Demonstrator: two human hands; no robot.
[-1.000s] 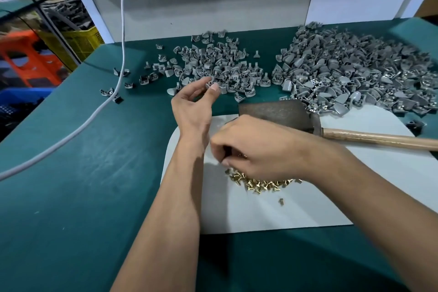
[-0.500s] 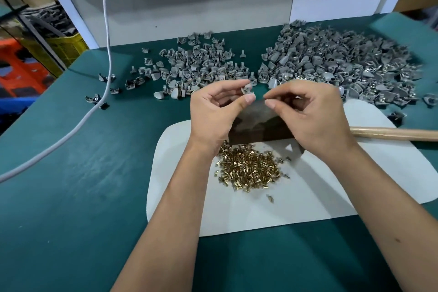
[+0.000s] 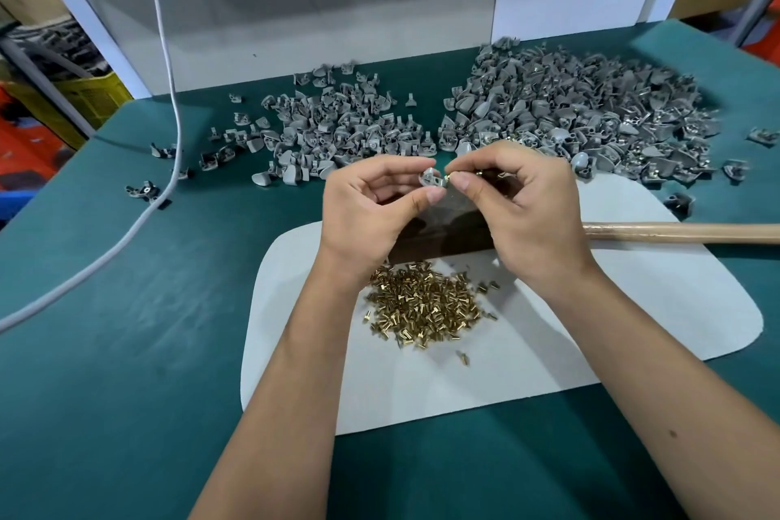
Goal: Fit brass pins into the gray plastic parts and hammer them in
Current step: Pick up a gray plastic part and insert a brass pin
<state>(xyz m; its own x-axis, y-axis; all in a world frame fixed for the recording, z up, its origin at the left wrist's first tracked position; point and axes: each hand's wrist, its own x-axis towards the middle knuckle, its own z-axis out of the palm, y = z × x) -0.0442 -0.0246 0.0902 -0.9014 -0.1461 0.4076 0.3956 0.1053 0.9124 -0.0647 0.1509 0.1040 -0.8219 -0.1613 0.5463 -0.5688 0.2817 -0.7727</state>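
The job looks to be mid-run, judging by the worktop [image 3: 105,350]. Far right lies a big heap of gray parts [image 3: 582,118], several showing a glint of brass, so these are probably finished ones. A smaller heap of gray parts [image 3: 337,131] sits far left of centre, with no brass that I can make out, likely those still waiting. A loose pile of brass pins [image 3: 422,304] rests on the white mat [image 3: 633,329], near the person, so plenty of work seems left.

Right now one pin is being fitted, not yet hammered. The left hand [image 3: 371,207] pinches a single gray part [image 3: 431,178] between thumb and curled fingers, raised above the mat. The right hand [image 3: 523,211] meets it from the right, thumb and forefinger pinching a brass pin [image 3: 447,175] right at the part's edge; whether the pin is already seated in its hole is too small to tell. A couple more pins seem tucked in the right hand's curled fingers, though that is unclear.

Both forearms reach in from the near edge and converge, wrists slightly bent, palms turned toward each other. The hammer [image 3: 675,232] lies untouched on the mat beneath the hands, its wooden handle pointing right and its dark head mostly hidden behind them.
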